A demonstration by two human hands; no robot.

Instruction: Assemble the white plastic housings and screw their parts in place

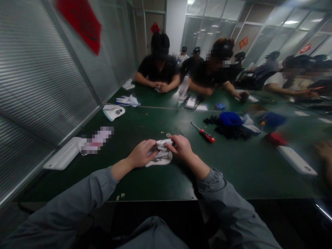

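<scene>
Now, white plastic piece (161, 142): smooth, pale, round-topped, and it's right between the two hands, above the curved rim of a white shell (168, 161); whether the two join, I can't tell.
Left hand (142, 153): fingers bent and gripping the piece's left side, thumb low along it.
Right hand (181, 147): fingers curled onto the right end, thumb pressed to the near face, so it's pinched from both sides.
Green tabletop (155, 186): flat, dark, faintly glossy.
Screwdriver (203, 132): slim metal shaft, chunky red-and-black handle, lying beyond the right hand.
Blue bin (230, 118): hard-edged plastic, small black parts (237, 132) heaped about it.
</scene>
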